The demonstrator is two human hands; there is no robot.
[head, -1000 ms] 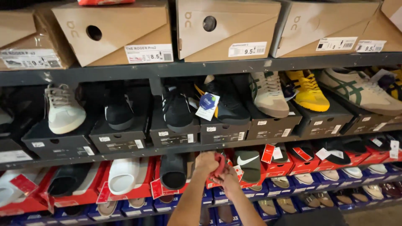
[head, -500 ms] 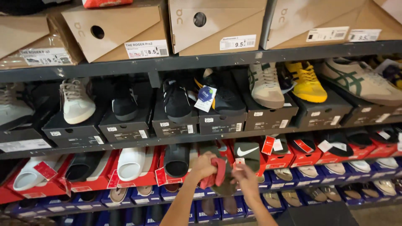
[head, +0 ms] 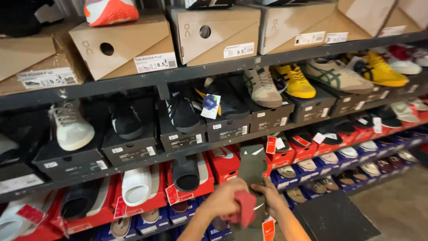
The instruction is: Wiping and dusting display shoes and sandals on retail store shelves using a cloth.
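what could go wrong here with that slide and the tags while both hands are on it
Both the left hand and right hand grip the olive slide around a red tag; tugging might tear it. The hanging orange tag below could snag on the shelf edge. The slide is raised close to the red boxes, so a swing might knock the black slide down.

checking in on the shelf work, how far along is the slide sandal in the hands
Done: the olive slide sandal is off the shelf, held up in both hands. In hand: the left hand rubs a red cloth on its lower part while the right hand has a grip on its side. Left: it is not back on the red boxes.
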